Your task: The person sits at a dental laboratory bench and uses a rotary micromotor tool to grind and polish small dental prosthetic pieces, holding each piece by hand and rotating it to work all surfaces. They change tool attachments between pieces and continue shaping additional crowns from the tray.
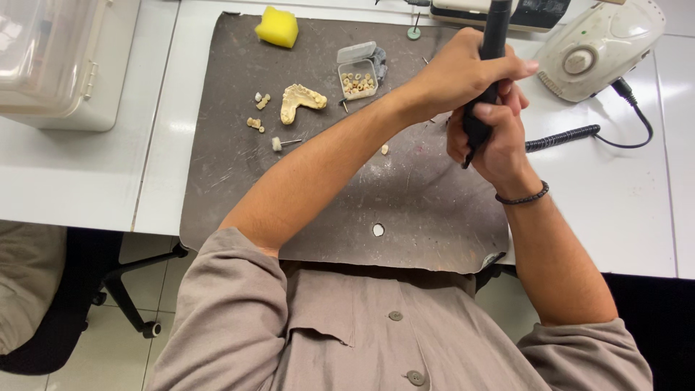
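On the white table (608, 217) sits a dark work mat (405, 195), scuffed, with a small hole near its front edge. Both hands are up over the mat's right half, clenched around a black handpiece (494, 43): left hand (463, 72) wrapped high on the barrel, right hand (492, 137) gripping low near the tip. Tip itself is hidden behind the fingers, so I can't tell what it's touching, if anything. Risks as I read them: coiled cord (565, 137) to the control box (601, 43) could snag and jerk the tool; a slip would put the tip into fingers. Left forearm hangs just over a tiny tooth piece (384, 149), easy to sweep off. Plaster jaw cast (298, 100), open parts box (357, 78) and yellow sponge (276, 27) are well apart, lower risk.
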`<state>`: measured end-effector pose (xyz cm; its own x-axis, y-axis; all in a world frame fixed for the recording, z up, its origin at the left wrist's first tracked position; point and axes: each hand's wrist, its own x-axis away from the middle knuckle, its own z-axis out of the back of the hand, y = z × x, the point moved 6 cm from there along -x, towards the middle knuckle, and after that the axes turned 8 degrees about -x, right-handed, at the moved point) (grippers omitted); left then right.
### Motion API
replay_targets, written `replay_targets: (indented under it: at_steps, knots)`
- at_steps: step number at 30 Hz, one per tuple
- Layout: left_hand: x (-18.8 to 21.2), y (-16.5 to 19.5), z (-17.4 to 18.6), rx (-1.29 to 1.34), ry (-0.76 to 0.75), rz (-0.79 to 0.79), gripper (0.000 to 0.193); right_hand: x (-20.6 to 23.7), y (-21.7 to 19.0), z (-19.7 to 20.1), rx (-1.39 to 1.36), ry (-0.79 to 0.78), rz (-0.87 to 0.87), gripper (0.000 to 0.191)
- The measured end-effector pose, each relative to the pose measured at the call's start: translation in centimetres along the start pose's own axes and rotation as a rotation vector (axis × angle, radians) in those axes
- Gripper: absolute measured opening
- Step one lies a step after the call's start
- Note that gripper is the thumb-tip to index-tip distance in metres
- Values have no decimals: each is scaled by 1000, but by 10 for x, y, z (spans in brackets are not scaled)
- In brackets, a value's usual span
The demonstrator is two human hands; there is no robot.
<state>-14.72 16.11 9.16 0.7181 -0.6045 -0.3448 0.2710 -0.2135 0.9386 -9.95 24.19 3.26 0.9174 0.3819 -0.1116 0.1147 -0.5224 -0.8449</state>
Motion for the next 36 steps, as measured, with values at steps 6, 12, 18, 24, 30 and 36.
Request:
replay_targets:
  at_steps: [6, 12, 18, 24, 30, 36]
  knots:
    - [4, -2, 0, -117, -42, 95, 36, 4, 13, -10, -257, -185, -266, 31]
    - [-1, 0, 10, 44, 147, 87, 39, -6, 2, -4, 23, 53, -172, 23]
    - [-1, 22, 2, 157, -50, 27, 34, -2, 0, -29, -411, -185, -309, 46]
    - [6, 14, 0, 16, 117, 225, 38, -7, 3, -17, -19, 96, -192, 48]
    - [9, 10, -1, 42, 208, 94, 43, -8, -8, -31, 292, 178, 131, 50]
    - [14, 5, 0, 42, 279, 76, 47, -5, -6, -34, 530, 256, 235, 52]
